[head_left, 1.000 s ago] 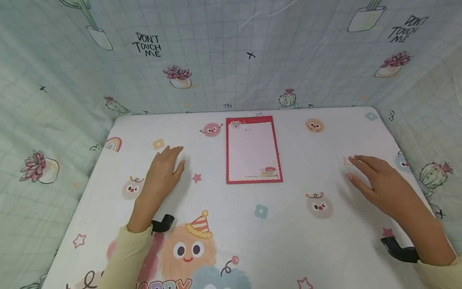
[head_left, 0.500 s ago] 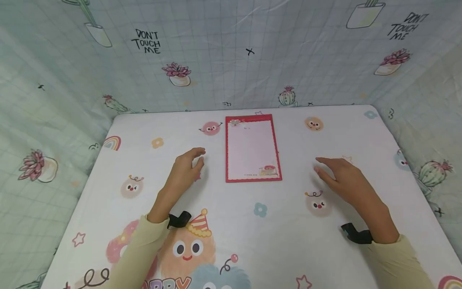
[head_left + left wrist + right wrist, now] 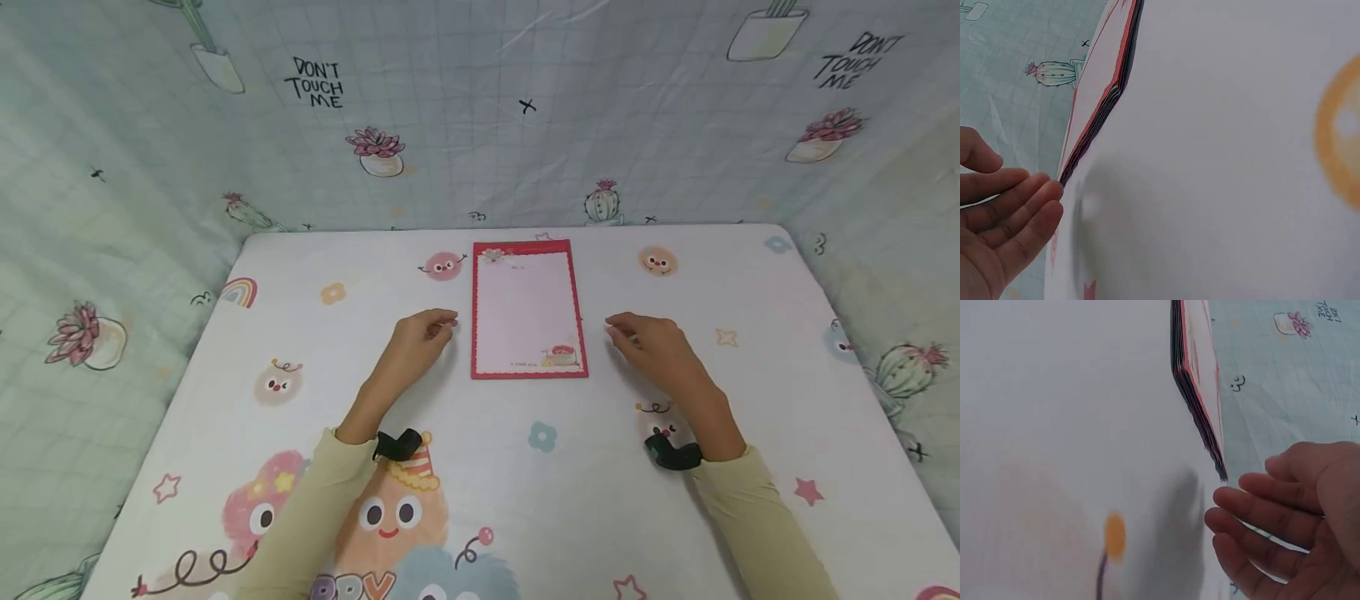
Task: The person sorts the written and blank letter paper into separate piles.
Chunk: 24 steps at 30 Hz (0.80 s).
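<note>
- Left hand (image 3: 416,340): released, fingers slightly bent; pad (image 3: 527,312) just right of its fingertips, apart.
- Right hand (image 3: 658,346): likewise holding nothing; pad just left of its fingertips (no contact seen).
- Step, judged: two-sided approach; pad flat on table (image 3: 585,500) between hands.
- Next move likely calls for closing both gaps evenly.

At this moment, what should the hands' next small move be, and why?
Probably a slight inward move of the left hand and right hand to the side edges of the red-bordered notepad. They flank it, fingers pointing inward; the head view shows a narrow gap on each side, and neither hand holds anything.
</note>
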Each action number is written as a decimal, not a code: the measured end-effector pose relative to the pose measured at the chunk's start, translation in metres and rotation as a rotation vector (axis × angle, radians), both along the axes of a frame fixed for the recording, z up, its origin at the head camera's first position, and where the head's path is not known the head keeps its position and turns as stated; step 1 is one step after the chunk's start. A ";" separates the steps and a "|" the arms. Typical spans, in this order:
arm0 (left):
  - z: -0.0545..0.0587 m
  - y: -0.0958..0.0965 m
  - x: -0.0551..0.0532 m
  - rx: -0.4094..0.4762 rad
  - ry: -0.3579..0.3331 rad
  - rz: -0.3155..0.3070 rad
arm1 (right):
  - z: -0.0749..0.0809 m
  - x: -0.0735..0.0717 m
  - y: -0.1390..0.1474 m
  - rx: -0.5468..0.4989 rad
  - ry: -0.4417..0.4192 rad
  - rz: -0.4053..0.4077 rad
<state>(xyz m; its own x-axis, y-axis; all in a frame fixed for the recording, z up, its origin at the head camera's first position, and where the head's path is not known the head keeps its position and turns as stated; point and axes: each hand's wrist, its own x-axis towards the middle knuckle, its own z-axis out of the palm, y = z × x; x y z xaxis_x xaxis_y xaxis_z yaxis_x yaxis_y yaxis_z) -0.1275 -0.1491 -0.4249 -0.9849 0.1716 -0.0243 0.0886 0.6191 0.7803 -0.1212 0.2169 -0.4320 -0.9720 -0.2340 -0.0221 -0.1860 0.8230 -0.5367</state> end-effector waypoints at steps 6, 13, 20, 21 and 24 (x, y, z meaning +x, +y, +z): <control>-0.006 0.003 -0.006 0.004 -0.044 -0.007 | -0.009 -0.011 -0.022 -0.073 -0.008 -0.080; -0.011 0.008 -0.020 0.035 -0.103 -0.034 | -0.010 -0.020 -0.037 -0.158 -0.062 -0.166; -0.012 0.016 -0.035 0.042 -0.180 -0.050 | -0.008 -0.028 -0.042 -0.170 -0.115 -0.189; -0.013 0.017 -0.037 0.046 -0.189 -0.050 | -0.008 -0.029 -0.043 -0.173 -0.121 -0.191; -0.013 0.019 -0.042 0.063 -0.205 -0.044 | -0.006 -0.031 -0.045 -0.182 -0.131 -0.192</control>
<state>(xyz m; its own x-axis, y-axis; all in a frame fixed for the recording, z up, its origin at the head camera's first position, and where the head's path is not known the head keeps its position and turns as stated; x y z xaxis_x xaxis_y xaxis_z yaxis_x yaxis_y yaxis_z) -0.1690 -0.1302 -0.4384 -0.9520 0.2218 -0.2110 -0.0499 0.5677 0.8217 -0.1523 0.1720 -0.4381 -0.9905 -0.0573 -0.1252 0.0450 0.7247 -0.6876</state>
